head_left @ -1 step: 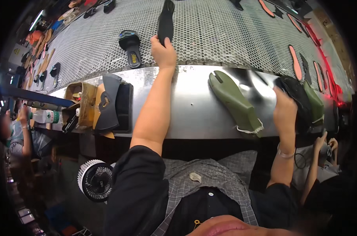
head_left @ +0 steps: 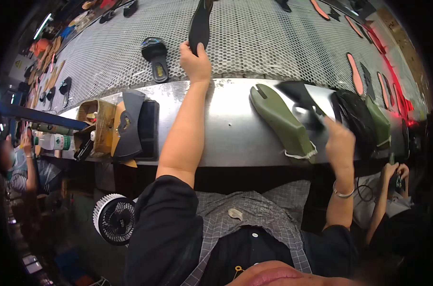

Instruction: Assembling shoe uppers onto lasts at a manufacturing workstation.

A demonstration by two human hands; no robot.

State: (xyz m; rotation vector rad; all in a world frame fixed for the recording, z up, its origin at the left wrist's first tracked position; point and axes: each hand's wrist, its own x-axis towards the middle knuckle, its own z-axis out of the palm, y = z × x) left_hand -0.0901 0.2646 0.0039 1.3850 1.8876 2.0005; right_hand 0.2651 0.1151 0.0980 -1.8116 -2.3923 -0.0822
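Note:
My left hand (head_left: 196, 64) is stretched out over the mesh belt and grips the near end of a black shoe sole (head_left: 200, 26), which points away from me. To its left, a black slide sandal (head_left: 156, 59) rests on the mesh. My right hand (head_left: 340, 143) is closed at the right, its fingers smeared by motion. From its fingertips a blurred flat black piece (head_left: 297, 93) reaches up and left; its kind is unclear. Between my hands, a green shoe last (head_left: 279, 117) with a white-edged end lies on the metal bench.
The metal ledge (head_left: 230, 138) borders the mesh belt (head_left: 254, 43), which carries pink and black soles. A cardboard box (head_left: 104, 126) and black cut pieces (head_left: 129, 128) stand left. Rightward are a black bag (head_left: 352, 121) and another green last (head_left: 378, 124). Co-workers sit either side.
My right hand has moved slightly down and left, and the black piece at its fingertips shows more clearly. My left hand keeps the sole, shifted slightly left in view.

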